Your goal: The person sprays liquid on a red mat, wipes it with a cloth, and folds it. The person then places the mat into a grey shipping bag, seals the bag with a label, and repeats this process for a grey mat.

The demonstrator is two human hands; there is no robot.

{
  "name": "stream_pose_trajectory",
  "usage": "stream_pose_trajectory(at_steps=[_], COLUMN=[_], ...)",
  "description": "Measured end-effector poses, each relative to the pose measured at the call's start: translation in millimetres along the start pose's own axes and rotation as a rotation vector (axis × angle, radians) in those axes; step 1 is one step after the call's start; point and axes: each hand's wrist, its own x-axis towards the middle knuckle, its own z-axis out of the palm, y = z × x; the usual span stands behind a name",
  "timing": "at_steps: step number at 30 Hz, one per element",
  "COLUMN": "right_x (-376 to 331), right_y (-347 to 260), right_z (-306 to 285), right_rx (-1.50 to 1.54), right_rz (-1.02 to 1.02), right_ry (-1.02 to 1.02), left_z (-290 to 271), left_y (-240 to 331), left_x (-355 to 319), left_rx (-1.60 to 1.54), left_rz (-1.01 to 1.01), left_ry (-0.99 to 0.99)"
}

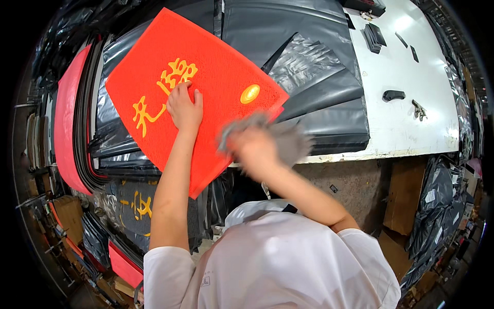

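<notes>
A red doormat (216,67) with yellow lettering and a gold oval emblem lies at an angle across black plastic bags on the table. Flat on its lettering rests my left hand (185,107), fingers stretched out and apart. My right hand (254,152), smeared by motion, is at the mat's near right edge and grips a grey cloth (290,141). The cloth is blurred too, and part of it overlaps the mat. Black plastic bags (319,82) lie fanned out beyond the mat's right corner.
On the white tabletop (411,118) at right lie a black-handled tool (393,95), a bunch of keys (419,109) and a stack of small dark cards (374,38). Curved mats (72,118) stand stacked at left. A cardboard box (405,195) and wrapped black bundles (437,206) sit below right.
</notes>
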Motion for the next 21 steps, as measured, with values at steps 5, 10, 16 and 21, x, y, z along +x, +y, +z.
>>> stream_pose_trajectory(at_steps=[5,10,16,21], right_x=[19.7,53.7,16.9,68.8], right_y=[54.6,90.6,43.4,98.7], right_z=[-27.6,-56.3,-8.3,-53.5], right_rx=[0.077,-0.138,-0.027,-0.361], right_rz=[0.051,0.13,-0.213,0.126], right_ry=[-0.201,0.034,-0.181,-0.057], left_z=[-0.9,0.0,-0.9,-0.8], left_y=[-4.8,-6.8,-2.9,-2.4], left_x=[-3.1,-1.9,-1.7,0.9], left_rx=[-0.028,-0.009,-0.049,-0.024], left_rz=[0.0,-0.01,0.004,-0.02], left_ry=[-0.013,-0.004,-0.029,-0.03])
